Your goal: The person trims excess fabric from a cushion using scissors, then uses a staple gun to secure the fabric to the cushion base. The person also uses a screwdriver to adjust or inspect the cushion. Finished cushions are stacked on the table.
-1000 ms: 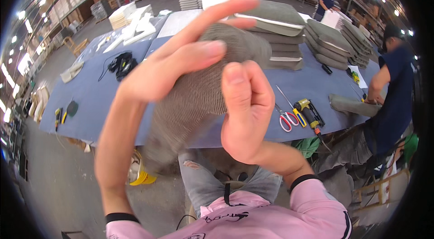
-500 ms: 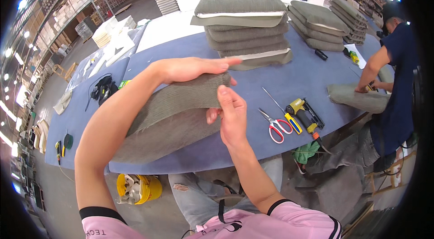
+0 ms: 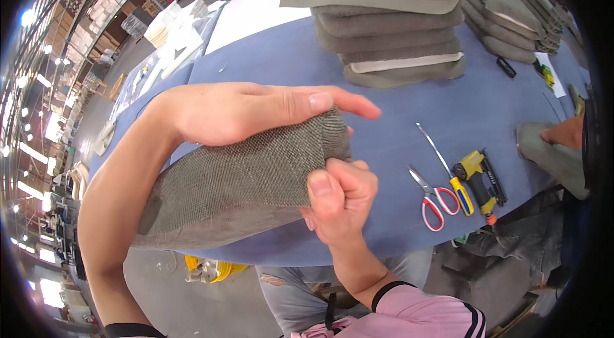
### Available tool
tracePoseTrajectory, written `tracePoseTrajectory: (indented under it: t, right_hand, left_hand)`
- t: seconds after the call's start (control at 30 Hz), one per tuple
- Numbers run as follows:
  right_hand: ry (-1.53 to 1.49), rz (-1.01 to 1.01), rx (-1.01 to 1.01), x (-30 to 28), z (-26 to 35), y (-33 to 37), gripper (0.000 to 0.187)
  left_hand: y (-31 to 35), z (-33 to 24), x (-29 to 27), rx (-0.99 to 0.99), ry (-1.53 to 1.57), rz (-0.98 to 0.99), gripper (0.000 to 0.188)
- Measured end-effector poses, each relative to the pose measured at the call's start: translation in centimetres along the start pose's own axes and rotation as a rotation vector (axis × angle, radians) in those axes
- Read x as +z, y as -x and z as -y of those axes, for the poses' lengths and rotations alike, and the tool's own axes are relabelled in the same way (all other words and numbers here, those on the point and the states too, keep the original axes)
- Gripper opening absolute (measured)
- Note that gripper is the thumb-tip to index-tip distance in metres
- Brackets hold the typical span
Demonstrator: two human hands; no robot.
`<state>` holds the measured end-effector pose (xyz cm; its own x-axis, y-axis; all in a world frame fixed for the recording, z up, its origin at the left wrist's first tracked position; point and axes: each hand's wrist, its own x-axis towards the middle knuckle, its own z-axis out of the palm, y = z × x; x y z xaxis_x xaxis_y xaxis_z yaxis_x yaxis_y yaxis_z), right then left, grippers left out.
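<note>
curving up from the lower left, the person's left arm (image 3: 118,184) leads to a left hand (image 3: 256,111) laid along the top of a grey-green cushion (image 3: 236,188). its thumb sits by the right-hand corner, one finger sticks out past it, and the rest are mostly hidden behind, so i can't tell how firmly it grips. the cushion is tilted over the near side of a blue table (image 3: 396,136), right in front of the person; whether it rests on the top i can't make out. below it peeks a yellow bucket (image 3: 233,269) with pale scraps (image 3: 206,269) inside. the right hand (image 3: 342,200) is clenched on the cushion's right end, thumb against curled fingers. beyond, a tall stack of cushions (image 3: 390,31) stands on the table. further right lie scissors (image 3: 432,200) with red and white handles, a screwdriver (image 3: 462,196) with a yellow and blue handle, and a yellow and black staple gun (image 3: 476,175). at the far right, a co-worker's hand (image 3: 566,132) touches another grey-green piece (image 3: 550,156).
</note>
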<state>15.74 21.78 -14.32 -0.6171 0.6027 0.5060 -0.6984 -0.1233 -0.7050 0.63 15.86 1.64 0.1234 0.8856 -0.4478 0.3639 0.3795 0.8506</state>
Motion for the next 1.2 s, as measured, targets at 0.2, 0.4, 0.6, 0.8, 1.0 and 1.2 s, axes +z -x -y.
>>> tracePoseTrajectory:
  t: [0.2, 0.4, 0.6, 0.8, 1.0, 1.2]
  right_hand:
    - [0.055, 0.051, -0.209, -0.8, -1.3, 0.8, 0.048]
    - [-0.003, 0.033, -0.287, -1.4, -0.8, 3.2, 0.041]
    - [0.013, 0.128, -0.168, -4.4, 2.2, 5.7, 0.036]
    - [0.698, 0.359, 0.101, -13.3, 8.6, 8.9, 0.015]
    - [2.052, 0.128, 0.352, -31.0, 3.0, 7.5, 0.031]
    - [2.104, 0.230, 0.362, -33.6, 1.1, 8.9, 0.029]
  left_hand:
    - [0.4, 0.4, 1.9, 0.105, -0.155, -0.062, 0.057]
    - [0.4, 0.0, 4.7, 0.227, -0.385, -0.100, 0.074]
    - [0.3, -3.4, 9.5, -0.229, -0.460, -0.212, 0.074]
    - [0.9, -4.4, 16.5, -0.194, -0.606, -0.374, 0.054]
    - [1.3, -3.4, 19.6, -0.043, -0.720, -0.438, 0.052]
    - [2.1, -2.4, 20.7, -0.025, -0.763, -0.477, 0.054]
